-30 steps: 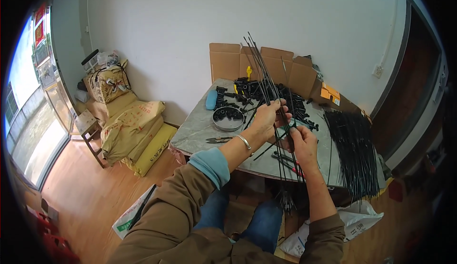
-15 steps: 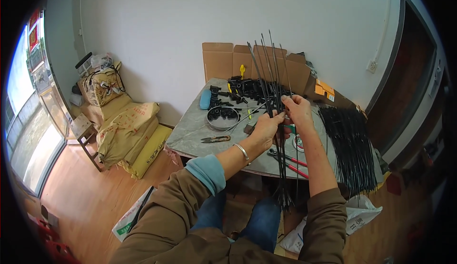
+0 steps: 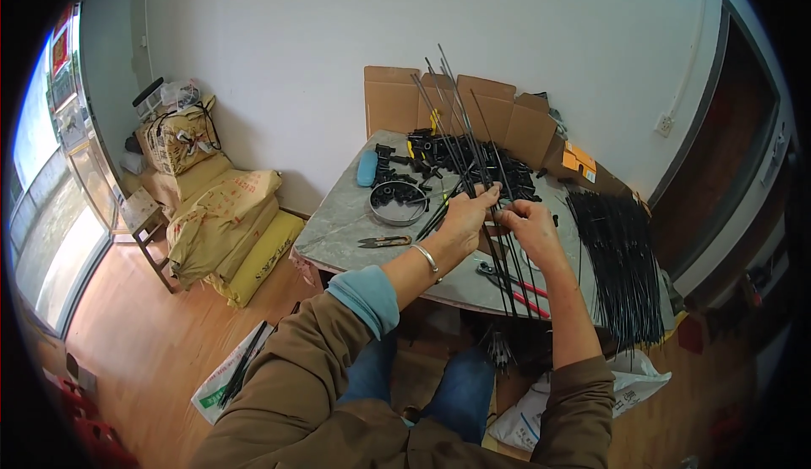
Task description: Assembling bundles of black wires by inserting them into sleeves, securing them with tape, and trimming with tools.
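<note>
My left hand (image 3: 466,217) and my right hand (image 3: 528,226) meet over the grey table (image 3: 338,224), both gripping a bundle of thin black rods (image 3: 473,148). The rods fan upward past my fingers and run down below the table edge toward my lap. A silver bangle circles my left wrist. Just under my hands lie red-handled pliers (image 3: 515,283). A large heap of black rods (image 3: 617,258) rests to the right of my right hand.
A round metal tin (image 3: 399,203) of black parts, small scissors (image 3: 384,241) and a blue case (image 3: 367,167) lie on the table's left. An open cardboard box (image 3: 473,106) of black parts stands behind. Yellow sacks (image 3: 224,220) sit on the wooden floor at left.
The view has shifted so hands and table sit a bit lower and rightward. My hands stay together on the rod bundle, whose tops now fan slightly more to the left.
</note>
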Available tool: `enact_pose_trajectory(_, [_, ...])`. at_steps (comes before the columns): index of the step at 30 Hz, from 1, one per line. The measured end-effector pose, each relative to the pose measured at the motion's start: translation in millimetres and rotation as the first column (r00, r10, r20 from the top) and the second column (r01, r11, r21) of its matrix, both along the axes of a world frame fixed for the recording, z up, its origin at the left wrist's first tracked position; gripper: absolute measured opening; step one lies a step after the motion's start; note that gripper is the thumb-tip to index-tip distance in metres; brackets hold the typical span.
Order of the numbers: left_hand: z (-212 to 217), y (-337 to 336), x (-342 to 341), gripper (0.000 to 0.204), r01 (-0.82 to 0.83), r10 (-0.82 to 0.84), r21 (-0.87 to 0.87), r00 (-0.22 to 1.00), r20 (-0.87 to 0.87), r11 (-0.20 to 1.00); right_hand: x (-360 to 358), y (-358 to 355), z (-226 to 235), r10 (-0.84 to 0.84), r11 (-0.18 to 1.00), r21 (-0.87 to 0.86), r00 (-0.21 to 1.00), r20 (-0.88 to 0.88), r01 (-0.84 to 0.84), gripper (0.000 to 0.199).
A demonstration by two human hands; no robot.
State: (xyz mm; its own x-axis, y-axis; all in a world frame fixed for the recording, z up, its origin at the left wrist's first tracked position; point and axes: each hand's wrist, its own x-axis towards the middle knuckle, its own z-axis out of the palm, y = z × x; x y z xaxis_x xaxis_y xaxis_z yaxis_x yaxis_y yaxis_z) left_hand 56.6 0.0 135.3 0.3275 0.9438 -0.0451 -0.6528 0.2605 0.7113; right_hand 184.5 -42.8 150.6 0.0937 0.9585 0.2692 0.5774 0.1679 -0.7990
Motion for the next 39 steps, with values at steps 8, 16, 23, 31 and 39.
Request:
enact_pose_trajectory(8, [-15.5, 15.2, 0.3, 0.013, 0.038, -0.034, 0.048, 0.996, -0.078, 0.998, 6.6, 2.9, 1.8, -0.069, 0.979, 0.186, 0.994, -0.085, 0.084, 0.027])
enact_pose_trajectory(16, [-5.9, 10.6, -11.6, 0.020, -0.048, 0.051, -0.088, 0.998, 0.035, 0.995, 64.6, -23.9, 90.6, 0.020, 0.792, 0.443, 0.708, -0.706, 0.420, 0.023])
enact_pose_trajectory(23, [-2.1, 4.4, -12.0, 0.028, 0.124, -0.115, 0.132, 0.991, -0.075, 0.984, 71.0, -7.3, 70.2, -0.059, 0.977, 0.140, 0.833, -0.550, 0.162, 0.022])
enact_pose_trajectory(31, [-14.9, 13.1, -12.2, 0.021, 0.194, -0.193, 0.137, 0.981, -0.021, 0.971, -14.8, 21.5, 30.5, 0.050, 0.990, -0.089, 0.878, -0.476, -0.105, 0.012])
enact_pose_trajectory(39, [22.6, -13.1, 27.9, 0.035, 0.190, -0.189, -0.003, 0.980, -0.066, 0.982, 39.6, 25.0, 20.7, 0.000, 0.971, 0.237, 0.991, 0.136, -0.032, 0.019])
